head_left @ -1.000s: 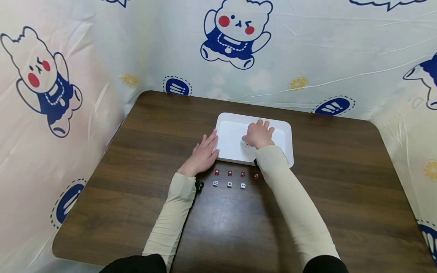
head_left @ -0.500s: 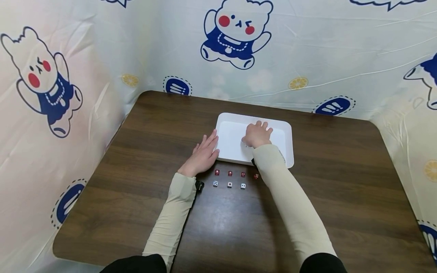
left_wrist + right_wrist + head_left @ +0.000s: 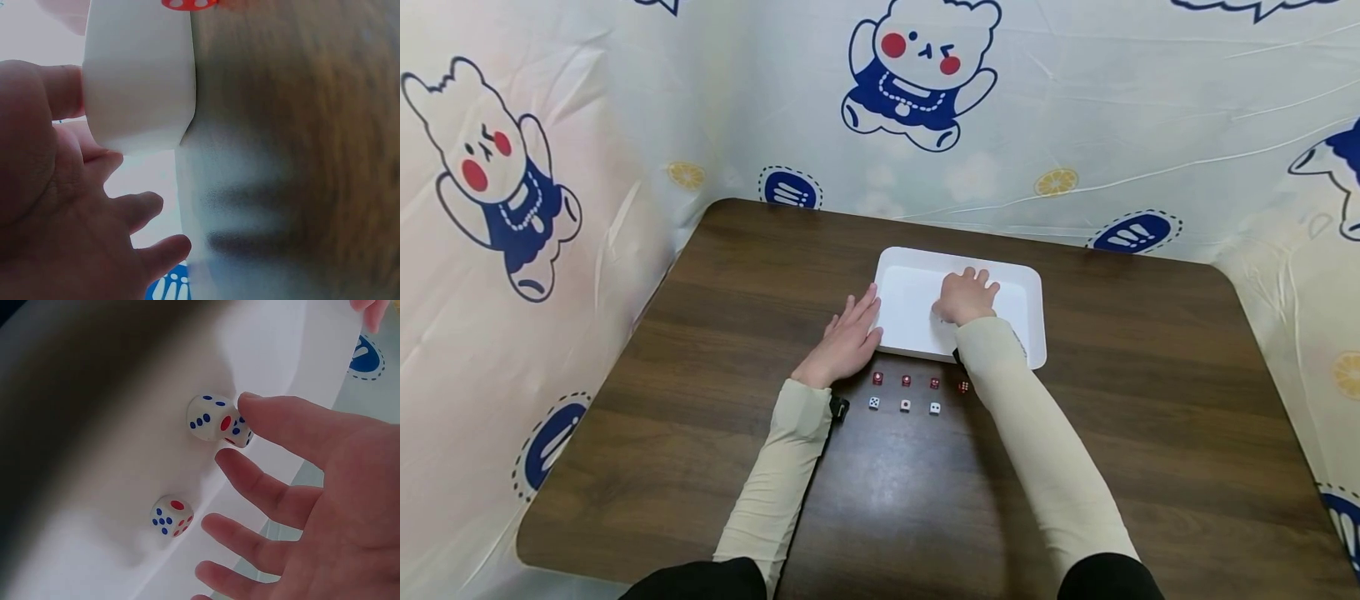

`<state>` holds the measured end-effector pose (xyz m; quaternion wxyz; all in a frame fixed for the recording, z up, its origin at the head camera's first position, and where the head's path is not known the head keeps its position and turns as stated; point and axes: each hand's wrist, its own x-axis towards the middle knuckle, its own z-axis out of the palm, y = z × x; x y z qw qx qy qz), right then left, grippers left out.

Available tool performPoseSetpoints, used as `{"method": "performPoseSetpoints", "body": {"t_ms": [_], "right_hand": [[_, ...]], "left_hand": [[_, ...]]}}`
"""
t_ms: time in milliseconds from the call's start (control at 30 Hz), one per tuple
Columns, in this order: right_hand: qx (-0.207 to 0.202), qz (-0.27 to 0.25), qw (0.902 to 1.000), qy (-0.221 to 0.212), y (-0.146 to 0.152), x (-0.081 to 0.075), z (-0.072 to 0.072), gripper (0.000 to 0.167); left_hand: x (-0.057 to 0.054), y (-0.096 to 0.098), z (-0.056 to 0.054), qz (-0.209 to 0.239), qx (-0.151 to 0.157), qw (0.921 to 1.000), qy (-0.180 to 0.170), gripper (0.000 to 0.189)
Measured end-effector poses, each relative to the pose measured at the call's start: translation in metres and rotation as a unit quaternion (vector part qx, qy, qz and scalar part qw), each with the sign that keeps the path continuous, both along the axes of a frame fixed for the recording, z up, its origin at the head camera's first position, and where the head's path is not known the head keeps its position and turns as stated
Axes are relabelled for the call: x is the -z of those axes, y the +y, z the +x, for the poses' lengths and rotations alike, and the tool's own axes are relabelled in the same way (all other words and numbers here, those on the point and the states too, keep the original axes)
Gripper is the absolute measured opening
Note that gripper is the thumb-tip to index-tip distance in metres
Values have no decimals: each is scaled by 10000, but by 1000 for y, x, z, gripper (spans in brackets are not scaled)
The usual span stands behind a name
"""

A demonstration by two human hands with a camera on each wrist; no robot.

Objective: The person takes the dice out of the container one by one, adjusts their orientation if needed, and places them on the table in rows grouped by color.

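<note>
A white tray [image 3: 913, 321] lies on the brown table. My left hand [image 3: 842, 346] rests against its left edge, fingers straight; in the left wrist view the thumb [image 3: 62, 90] touches the tray wall. My right hand [image 3: 967, 297] reaches down into the tray. In the right wrist view, its thumb and index finger pinch a white die [image 3: 240, 430]. Right beside that die sits a second white die [image 3: 206, 419], and a third white die [image 3: 171, 516] lies apart on the tray floor. The head view mostly hides these dice behind the right hand.
In front of the tray, several red dice [image 3: 906, 381] form a row, partly covered by the right sleeve at its right end. Three white dice [image 3: 905, 406] line up nearer me. A patterned curtain [image 3: 775, 100] surrounds the table [image 3: 700, 350].
My right hand and forearm have shifted very slightly left inside the tray, then held still. The left hand stays against the tray's edge.
</note>
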<state>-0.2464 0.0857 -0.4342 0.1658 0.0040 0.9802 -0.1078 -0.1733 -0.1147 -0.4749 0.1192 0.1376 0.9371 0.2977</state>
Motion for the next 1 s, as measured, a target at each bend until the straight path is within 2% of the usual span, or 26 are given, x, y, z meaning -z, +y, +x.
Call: {"method": "performPoseSetpoints", "body": {"t_ms": [1000], "right_hand": [[-47,98,9999,44,-3,6,2,29]], "left_hand": [[0,-1,0,2,2,10000,1,56]]}}
